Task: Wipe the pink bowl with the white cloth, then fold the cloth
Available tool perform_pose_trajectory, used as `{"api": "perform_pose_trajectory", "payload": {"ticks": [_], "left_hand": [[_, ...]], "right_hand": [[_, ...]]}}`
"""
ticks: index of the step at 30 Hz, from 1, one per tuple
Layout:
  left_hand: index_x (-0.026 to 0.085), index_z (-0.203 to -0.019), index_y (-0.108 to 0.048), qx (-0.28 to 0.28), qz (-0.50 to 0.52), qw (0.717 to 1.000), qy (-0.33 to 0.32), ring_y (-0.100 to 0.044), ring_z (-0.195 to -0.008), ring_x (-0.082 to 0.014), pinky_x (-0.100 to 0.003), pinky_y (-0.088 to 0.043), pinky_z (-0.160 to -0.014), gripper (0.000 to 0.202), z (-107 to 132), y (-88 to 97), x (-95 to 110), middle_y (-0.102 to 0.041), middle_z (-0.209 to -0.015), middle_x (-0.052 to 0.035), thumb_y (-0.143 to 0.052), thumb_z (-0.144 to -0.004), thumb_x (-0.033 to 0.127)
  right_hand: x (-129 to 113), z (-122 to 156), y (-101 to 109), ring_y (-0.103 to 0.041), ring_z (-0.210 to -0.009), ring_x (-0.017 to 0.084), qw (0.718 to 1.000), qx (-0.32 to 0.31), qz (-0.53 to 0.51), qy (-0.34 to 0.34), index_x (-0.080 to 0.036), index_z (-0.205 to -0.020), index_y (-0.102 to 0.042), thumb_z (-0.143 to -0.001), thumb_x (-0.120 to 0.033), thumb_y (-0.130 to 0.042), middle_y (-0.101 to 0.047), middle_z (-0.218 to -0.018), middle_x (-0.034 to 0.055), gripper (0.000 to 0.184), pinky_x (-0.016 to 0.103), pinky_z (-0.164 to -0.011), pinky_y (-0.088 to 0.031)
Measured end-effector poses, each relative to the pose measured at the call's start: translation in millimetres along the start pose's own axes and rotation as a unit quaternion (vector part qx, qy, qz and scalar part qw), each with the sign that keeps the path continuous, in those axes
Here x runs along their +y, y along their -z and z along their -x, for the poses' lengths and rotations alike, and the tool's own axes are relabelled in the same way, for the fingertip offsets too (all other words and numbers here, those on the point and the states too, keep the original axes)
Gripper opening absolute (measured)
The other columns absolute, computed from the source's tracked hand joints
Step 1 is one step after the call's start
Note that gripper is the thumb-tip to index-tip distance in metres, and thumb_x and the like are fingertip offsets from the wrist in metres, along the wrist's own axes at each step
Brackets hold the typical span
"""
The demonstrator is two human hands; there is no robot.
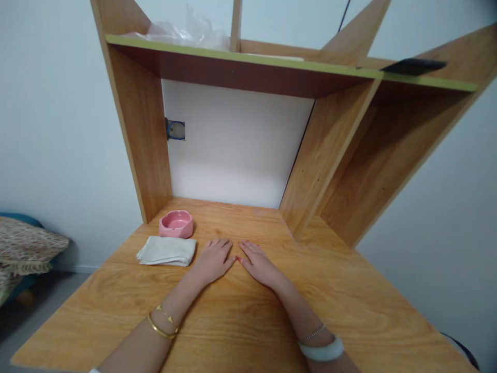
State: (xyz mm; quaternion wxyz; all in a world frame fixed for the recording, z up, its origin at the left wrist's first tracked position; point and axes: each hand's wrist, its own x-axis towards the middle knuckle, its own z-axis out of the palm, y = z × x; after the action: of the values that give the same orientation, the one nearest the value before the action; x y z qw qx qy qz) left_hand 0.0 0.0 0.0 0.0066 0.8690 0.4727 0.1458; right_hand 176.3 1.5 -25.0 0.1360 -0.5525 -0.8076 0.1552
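My left hand (pixel 214 257) and my right hand (pixel 257 261) lie flat, palms down, side by side on the wooden desk (pixel 349 305), thumbs almost touching. Both have fingers stretched out and hold nothing. A folded pale cloth (pixel 166 250) lies just left of my left hand. Behind the cloth stands a small pink ashtray (pixel 176 224). Gold bangles circle my left wrist, and a white bangle with a thin chain is on my right wrist.
The desk has a wooden hutch with side panels (pixel 145 134) and a green-edged shelf (pixel 240 57) overhead, holding crumpled clear plastic (pixel 186 31) and a dark flat object (pixel 413 66). A wall socket (pixel 175 130) shows at the back. A patterned cushion (pixel 27 248) lies far left.
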Motion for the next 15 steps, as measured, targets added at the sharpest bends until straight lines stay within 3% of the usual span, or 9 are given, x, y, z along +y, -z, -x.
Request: {"api": "perform_pose_trajectory", "payload": {"ticks": [3, 6, 11, 15], "left_hand": [[0.016, -0.103, -0.058, 0.089, -0.08, 0.99, 0.072, -0.047, -0.1, -0.0296, -0.043, -0.033, -0.085, 0.037, 0, 20.3, 0, -0.058, -0.104, -0.0127, -0.035, -0.084, 0.038], [0.014, -0.1, -0.057, 0.11, -0.121, 0.977, 0.134, -0.046, -0.097, -0.0291, -0.041, -0.033, -0.083, 0.03, 1, 34.2, -8, -0.056, -0.097, -0.0125, -0.042, -0.078, 0.029], [0.011, -0.104, -0.053, 0.032, -0.121, 0.973, 0.196, -0.043, -0.104, -0.0299, -0.04, -0.032, -0.087, 0.037, 6, 37.5, -20, -0.052, -0.105, -0.0151, -0.05, -0.072, 0.028], [0.011, -0.114, -0.047, -0.018, -0.106, 0.96, 0.26, -0.044, -0.104, -0.0338, -0.041, -0.039, -0.08, 0.043, 9, 34.5, -21, -0.048, -0.112, -0.0171, -0.05, -0.071, 0.017]], "right_hand": [[-1, 0, 0, -0.021, -0.13, 0.021, 1.0, 0.006, -0.013, -0.003, -0.011, -0.133, -0.035, -0.086, -0.038, -0.034, -0.032, -0.139, 0.0118, 0.053, 0.039, -0.106, -0.015], [-1, 1, 0, -0.021, -0.13, 0.02, 1.0, 0.009, -0.02, -0.006, -0.01, -0.132, -0.035, -0.086, -0.036, -0.036, -0.032, -0.139, 0.0123, 0.053, 0.038, -0.106, -0.015], [-2, 1, -1, -0.023, -0.129, 0.022, 0.999, 0.023, -0.023, -0.004, -0.011, -0.131, -0.037, -0.085, -0.033, -0.038, -0.034, -0.137, 0.0134, 0.051, 0.04, -0.105, -0.018], [-3, 1, -1, -0.031, -0.126, 0.023, 0.998, 0.053, -0.022, 0.004, -0.011, -0.127, -0.043, -0.083, -0.03, -0.043, -0.042, -0.132, 0.0141, 0.047, 0.041, -0.102, -0.023]]}}
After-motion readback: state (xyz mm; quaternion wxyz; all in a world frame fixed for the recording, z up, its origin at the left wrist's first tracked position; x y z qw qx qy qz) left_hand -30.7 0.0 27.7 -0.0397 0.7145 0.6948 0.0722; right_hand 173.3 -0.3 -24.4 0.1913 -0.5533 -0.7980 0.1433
